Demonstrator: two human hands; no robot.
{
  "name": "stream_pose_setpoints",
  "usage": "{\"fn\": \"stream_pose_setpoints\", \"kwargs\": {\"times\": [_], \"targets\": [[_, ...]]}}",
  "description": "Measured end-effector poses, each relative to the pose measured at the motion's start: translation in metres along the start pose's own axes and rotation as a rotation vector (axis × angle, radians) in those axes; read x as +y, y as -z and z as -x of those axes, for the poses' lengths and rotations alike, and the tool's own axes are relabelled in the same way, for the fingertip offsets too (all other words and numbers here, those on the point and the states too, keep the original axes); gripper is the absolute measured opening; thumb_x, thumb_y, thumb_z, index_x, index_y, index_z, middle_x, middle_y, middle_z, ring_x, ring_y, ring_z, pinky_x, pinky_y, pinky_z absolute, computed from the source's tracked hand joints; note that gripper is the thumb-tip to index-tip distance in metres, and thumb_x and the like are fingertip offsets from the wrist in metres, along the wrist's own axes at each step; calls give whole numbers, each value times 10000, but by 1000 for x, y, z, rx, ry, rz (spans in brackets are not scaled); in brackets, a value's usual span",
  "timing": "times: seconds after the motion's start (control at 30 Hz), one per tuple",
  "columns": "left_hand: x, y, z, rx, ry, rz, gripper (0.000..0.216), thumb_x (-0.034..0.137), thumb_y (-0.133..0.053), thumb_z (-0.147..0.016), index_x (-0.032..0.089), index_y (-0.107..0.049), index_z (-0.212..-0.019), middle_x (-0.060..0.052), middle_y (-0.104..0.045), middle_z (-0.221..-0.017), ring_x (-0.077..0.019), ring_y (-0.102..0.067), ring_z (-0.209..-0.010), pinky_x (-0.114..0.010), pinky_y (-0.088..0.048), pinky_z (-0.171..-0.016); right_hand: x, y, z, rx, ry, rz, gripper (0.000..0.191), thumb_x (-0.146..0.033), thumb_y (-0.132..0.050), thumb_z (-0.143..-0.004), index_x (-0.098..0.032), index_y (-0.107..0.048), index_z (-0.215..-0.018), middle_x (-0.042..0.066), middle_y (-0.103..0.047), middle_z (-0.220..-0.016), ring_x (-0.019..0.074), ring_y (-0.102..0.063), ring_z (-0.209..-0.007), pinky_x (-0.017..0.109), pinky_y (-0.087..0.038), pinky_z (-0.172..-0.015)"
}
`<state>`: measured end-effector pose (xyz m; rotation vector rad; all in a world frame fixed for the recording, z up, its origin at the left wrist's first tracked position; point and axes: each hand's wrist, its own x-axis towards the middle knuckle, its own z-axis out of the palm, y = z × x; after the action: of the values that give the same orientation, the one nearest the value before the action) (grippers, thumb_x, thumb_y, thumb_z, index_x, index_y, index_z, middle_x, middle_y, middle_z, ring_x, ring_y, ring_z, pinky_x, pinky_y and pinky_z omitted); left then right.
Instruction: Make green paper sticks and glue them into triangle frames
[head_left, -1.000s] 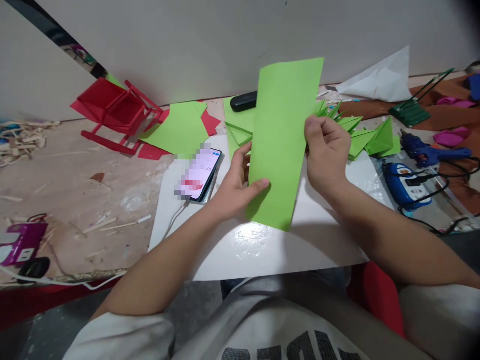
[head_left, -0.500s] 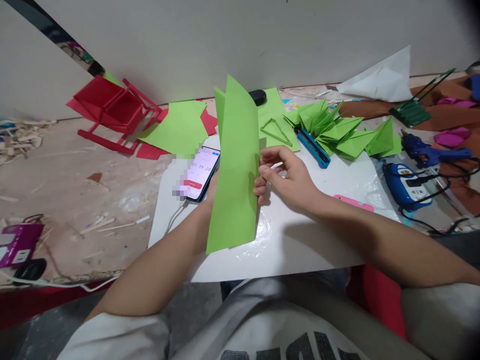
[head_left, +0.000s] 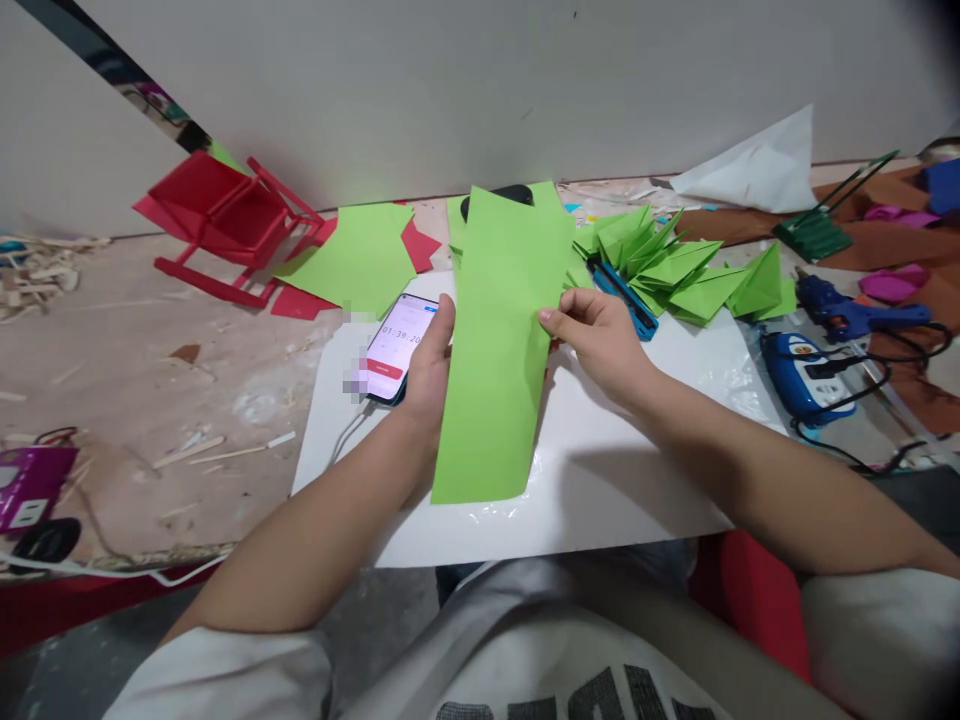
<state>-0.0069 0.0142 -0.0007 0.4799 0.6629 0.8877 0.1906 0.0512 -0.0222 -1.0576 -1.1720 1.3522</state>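
Note:
A long strip of green paper (head_left: 491, 400), bent over along its length, is held above a white board (head_left: 607, 480). My left hand (head_left: 431, 360) supports it from the left; the thumb shows at the edge, while the other fingers are hidden behind the sheet. On the right edge my right hand (head_left: 596, 330) pinches the paper between thumb and fingers. Just left of my left hand lies a phone (head_left: 401, 345) with a timer on its screen. A blue utility knife (head_left: 630, 305) rests beyond my right hand, beside several folded green paper pieces (head_left: 679, 260).
At the back left stands a small red paper chair (head_left: 232, 230) near a flat green sheet (head_left: 360, 250). To the right are a blue glue gun (head_left: 855, 305), a blue-and-white power socket (head_left: 810, 375) and looping black cable. Wood scraps lie at the far left.
The green paper has turned to face me more broadly and shifted right. My left thumb now shows at its left edge, and my right fingers have closed on its right edge.

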Motion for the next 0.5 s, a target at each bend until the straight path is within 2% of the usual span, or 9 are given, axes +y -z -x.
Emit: {"fn": "stream_pose_setpoints", "kwargs": {"times": [0.1, 0.2, 0.27, 0.4, 0.5], "targets": [[0, -2, -4, 138, -214, -124, 738, 795, -687, -993, 223, -719, -1457, -128, -861, -1282, -412, -785, -1330, -532, -673, -1058, 1, 4, -5, 17, 92, 115, 571, -601, -961, -782, -245, -526, -685, -58, -476, -648, 116, -419, -644, 304, -346, -630], [-2, -2, -7, 270, -344, -291, 510, 532, -905, -896, 224, -778, -1282, -98, -878, -1197, -377, -812, -1265, -479, -685, -1024, 0, 4, -5, -35, 54, 149, 588, -644, -919, -821, -249, -509, -676, -55, -473, -633, 121, -407, -636, 316, -323, -634], [-4, 0, -9, 312, -364, -362, 419, 422, -942, -849, 214, -792, -1180, -97, -883, -1160, -368, -826, -1220, -475, -689, -1003, 1, 3, -4, -62, 26, 156, 620, -701, -916, -809, -249, -513, -677, -52, -476, -636, 125, -409, -640, 315, -335, -634], [-10, 8, -14, 300, -398, -433, 355, 401, -930, -849, 203, -804, -1115, -102, -885, -1096, -345, -839, -1132, -467, -686, -969, 5, 3, -6, -38, 16, 138, 648, -820, -871, -797, -244, -582, -736, -35, -507, -696, 144, -455, -677, 315, -389, -648], [-12, 13, -17, 269, -306, -510, 270, 390, -910, -857, 195, -804, -1012, -88, -867, -953, -298, -834, -914, -412, -678, -810, 8, 7, -11, 25, 26, 136, 652, -863, -832, -813, -251, -608, -793, -7, -567, -755, 177, -530, -736, 326, -451, -669]]}}
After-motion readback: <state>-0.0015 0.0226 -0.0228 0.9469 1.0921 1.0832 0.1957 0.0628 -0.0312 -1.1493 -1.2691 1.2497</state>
